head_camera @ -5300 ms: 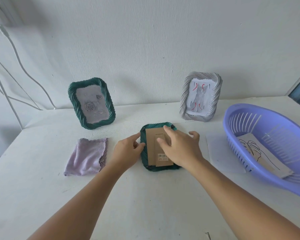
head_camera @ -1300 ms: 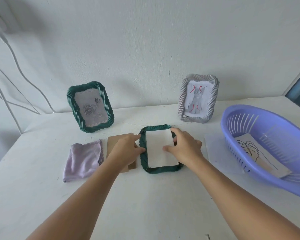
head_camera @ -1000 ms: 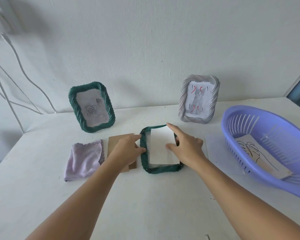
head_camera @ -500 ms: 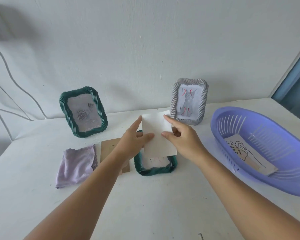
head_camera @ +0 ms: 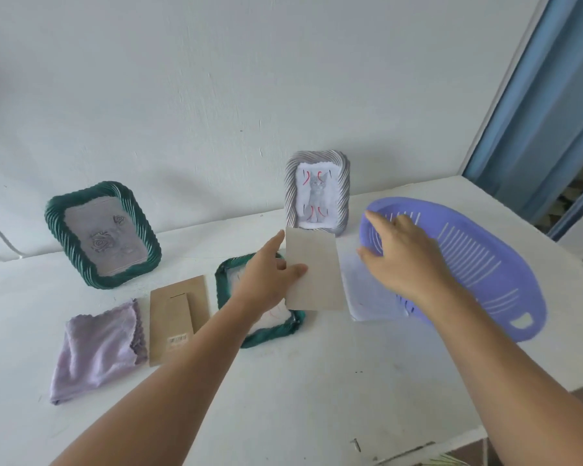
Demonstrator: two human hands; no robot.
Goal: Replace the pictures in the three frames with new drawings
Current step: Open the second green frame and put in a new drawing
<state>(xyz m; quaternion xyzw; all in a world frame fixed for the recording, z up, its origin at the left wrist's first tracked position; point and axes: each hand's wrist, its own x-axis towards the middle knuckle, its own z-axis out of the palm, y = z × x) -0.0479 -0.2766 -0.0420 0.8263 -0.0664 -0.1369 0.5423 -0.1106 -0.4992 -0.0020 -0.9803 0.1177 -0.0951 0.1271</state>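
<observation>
Near edge of the white surface (head_camera: 283, 398): both forearms come in from below. Left side: lilac cloth (head_camera: 98, 348), then the brown backing board (head_camera: 177, 317) lying flat just beside it, barcode label visible. Centre: green frame (head_camera: 266, 332) lies face down and open, a sheet showing inside it, partly hidden by the left arm. Left hand (head_camera: 266, 280) above that frame: its grip is a pinch, thumb in front and fingers behind, on the left edge of a beige card (head_camera: 313, 274). The card hangs upright off the surface, most of it to the right of the grip. A white sheet (head_camera: 371, 294) lies flat just right of the card, against the purple basket (head_camera: 485, 264). Right hand (head_camera: 404, 257) is over the basket's left rim, fingers spread, grip open and holding nothing; contact with the rim can't be confirmed. Far edge by the wall: a second green frame (head_camera: 101, 233) with a rose drawing, upright on the left, and a grey frame (head_camera: 317, 193) with a cat drawing, upright behind the card.
</observation>
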